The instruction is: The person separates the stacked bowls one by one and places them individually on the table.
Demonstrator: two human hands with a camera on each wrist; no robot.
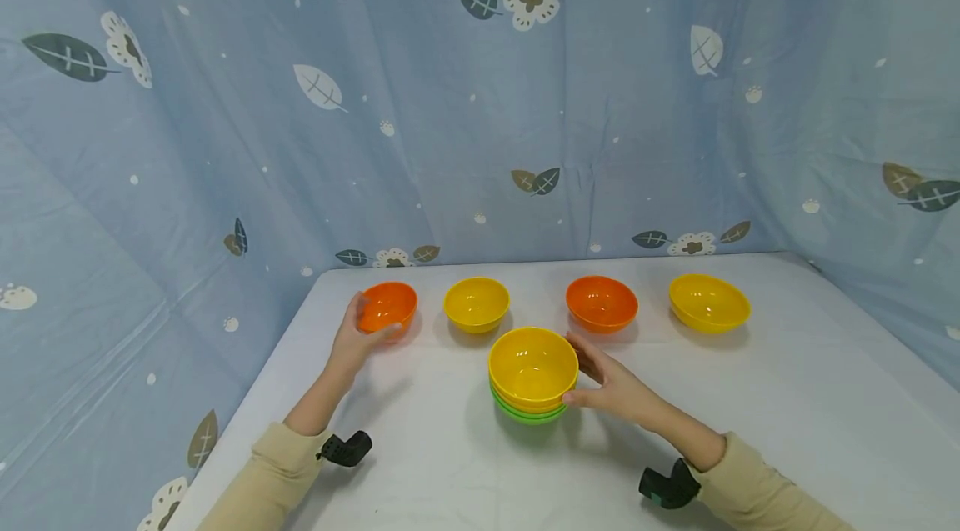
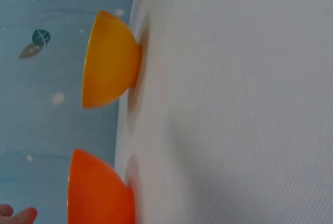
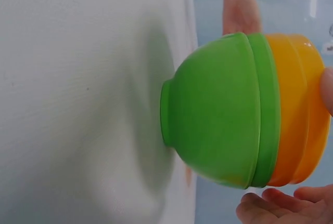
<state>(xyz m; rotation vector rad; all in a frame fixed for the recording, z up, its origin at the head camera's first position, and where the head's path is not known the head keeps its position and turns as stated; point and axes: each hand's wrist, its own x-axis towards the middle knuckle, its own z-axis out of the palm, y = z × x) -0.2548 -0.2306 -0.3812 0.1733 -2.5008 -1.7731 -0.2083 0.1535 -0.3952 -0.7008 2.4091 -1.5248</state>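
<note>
An orange bowl [image 1: 388, 306] sits at the left end of the back row. My left hand [image 1: 358, 339] is beside it, fingers and thumb spread around its left and near sides; in the left wrist view, fingertips [image 2: 20, 215] show apart from the bowl. Nearer the middle stands a stack with yellow bowls [image 1: 533, 368] nested in green bowls [image 1: 528, 414]. My right hand [image 1: 611, 385] is spread at the stack's right side. Its thumb overlaps the upper yellow rim in the right wrist view, while the other fingers [image 3: 281, 206] lie just off the stack.
Along the back are a yellow bowl [image 1: 477, 306], a second orange bowl [image 1: 602, 304] and another yellow bowl [image 1: 709, 303] to the right. A white cloth covers the table [image 1: 420, 448]. Behind it hangs a blue patterned curtain [image 1: 420, 97].
</note>
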